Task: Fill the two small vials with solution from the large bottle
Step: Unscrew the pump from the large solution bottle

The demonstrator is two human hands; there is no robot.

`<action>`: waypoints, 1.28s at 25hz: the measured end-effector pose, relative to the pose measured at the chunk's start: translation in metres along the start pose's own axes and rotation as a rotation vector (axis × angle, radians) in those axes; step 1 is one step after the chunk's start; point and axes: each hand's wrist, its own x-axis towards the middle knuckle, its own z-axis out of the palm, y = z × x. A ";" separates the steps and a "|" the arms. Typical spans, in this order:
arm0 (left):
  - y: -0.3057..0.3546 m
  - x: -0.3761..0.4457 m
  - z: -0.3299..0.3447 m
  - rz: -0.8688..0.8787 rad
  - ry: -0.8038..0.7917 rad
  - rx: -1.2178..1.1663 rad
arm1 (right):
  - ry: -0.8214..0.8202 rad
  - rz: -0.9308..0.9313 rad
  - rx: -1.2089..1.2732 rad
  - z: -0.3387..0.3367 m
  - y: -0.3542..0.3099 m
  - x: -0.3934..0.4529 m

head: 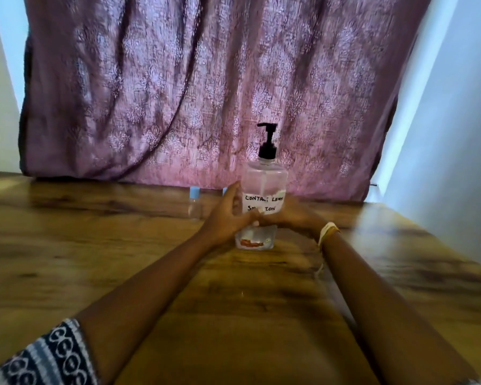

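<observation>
Reaching forward across the table [150, 273], both hands meet at the large bottle [264, 187], which stands upright near the far edge, in front of a purple curtain [178, 93]. The left hand [228, 218] lies against the bottle's left side with fingers fairly straight and pointing up, so its grip is wide and only touching. The right hand [289, 215] wraps in from the other side low on the bottle; its fingers look curled round the body, though blur makes that hard to confirm. A handwritten label [264, 202] faces the camera and the black pump [267, 140] is on top.

One small vial [195, 204] with a pale blue cap stands just left of the left hand; a second blue cap [225, 191] peeks out behind that hand's fingers. Both vials appear capped and unfilled.

The step in hand seems to be securing the bottle. To do it well, keep it upright, hold it by the lower body instead of the pump, and draw it clear of the vials so neither is knocked over. Uncapping the vials should come before any pumping.
</observation>
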 end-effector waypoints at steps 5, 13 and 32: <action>0.028 -0.005 -0.005 0.021 0.142 -0.163 | -0.314 0.129 -0.056 0.015 -0.028 -0.009; 0.029 0.000 -0.009 0.030 0.129 -0.161 | 0.079 -0.082 0.377 -0.020 -0.077 -0.022; 0.028 0.002 -0.018 0.009 -0.077 -0.224 | 0.163 -0.367 0.363 0.005 -0.087 -0.018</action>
